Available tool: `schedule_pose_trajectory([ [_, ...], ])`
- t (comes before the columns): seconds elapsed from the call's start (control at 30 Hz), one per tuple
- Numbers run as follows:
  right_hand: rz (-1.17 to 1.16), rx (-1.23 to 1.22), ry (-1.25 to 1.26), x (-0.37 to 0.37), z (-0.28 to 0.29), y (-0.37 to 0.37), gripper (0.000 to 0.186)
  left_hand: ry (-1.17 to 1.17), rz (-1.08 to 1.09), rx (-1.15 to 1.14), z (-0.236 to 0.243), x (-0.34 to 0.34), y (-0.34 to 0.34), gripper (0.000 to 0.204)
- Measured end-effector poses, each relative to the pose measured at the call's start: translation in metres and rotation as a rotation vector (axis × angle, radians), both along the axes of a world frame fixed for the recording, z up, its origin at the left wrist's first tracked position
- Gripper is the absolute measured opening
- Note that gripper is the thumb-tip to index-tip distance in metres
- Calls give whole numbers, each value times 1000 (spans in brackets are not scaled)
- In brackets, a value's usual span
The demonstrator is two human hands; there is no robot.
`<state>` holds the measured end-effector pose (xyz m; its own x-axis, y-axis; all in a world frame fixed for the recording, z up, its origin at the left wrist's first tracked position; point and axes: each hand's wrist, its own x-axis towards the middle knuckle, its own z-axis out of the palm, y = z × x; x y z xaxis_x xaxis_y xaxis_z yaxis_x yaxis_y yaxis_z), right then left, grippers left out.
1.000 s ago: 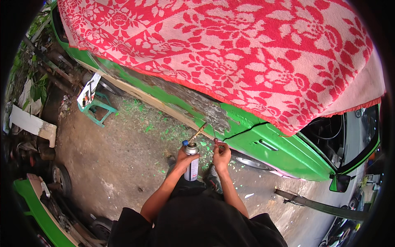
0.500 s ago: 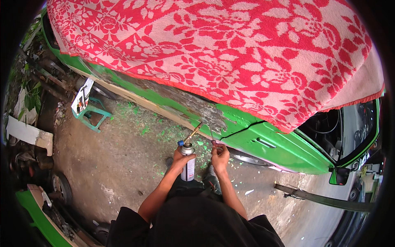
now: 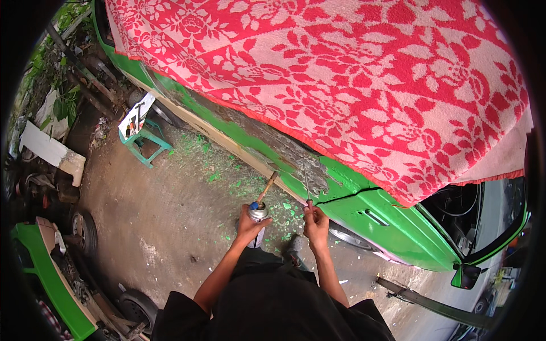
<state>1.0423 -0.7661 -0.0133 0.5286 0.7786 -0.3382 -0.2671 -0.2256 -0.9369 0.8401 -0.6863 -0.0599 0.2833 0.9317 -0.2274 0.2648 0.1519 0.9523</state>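
Note:
My left hand (image 3: 249,227) is closed round a gas torch, a silver canister (image 3: 259,215) with a blue knob and a brass nozzle (image 3: 267,187). The nozzle points up toward the lower edge of a green car (image 3: 392,224). My right hand (image 3: 316,225) grips a screwdriver (image 3: 309,206) by its reddish handle. Its thin shaft reaches to a scraped patch (image 3: 307,175), grey and wrinkled, where green paint has come off the car's side. Whether the tip touches the surface is hard to tell. No flame shows at the nozzle.
A red-and-pink floral blanket (image 3: 318,74) covers much of the car. Green paint flakes (image 3: 213,177) litter the concrete floor. A teal stool (image 3: 147,149) holds tools on a white sheet. Wheels (image 3: 84,233) and another green car body part (image 3: 54,278) lie left; a long dark bar (image 3: 432,301) lies right.
My view has turned, so the car and stool sit farther right in the picture. Both hands keep their grips, and the screwdriver shaft still reaches the scraped patch.

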Motion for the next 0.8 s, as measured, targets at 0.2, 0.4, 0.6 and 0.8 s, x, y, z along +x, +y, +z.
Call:
schedule_pose_trajectory([
  [0.2,401,105,86,-41,17,27,18,362,196,301,-3,-26,-19,70],
  [0.4,521,186,-113,-79,1,39,22,601,346,340,37,-33,-37,74],
  [0.6,509,41,-422,-86,21,40,35,934,210,307,35,-40,-39,70],
  [0.8,391,-71,-531,-74,12,31,35,943,101,403,44,-20,-30,69],
])
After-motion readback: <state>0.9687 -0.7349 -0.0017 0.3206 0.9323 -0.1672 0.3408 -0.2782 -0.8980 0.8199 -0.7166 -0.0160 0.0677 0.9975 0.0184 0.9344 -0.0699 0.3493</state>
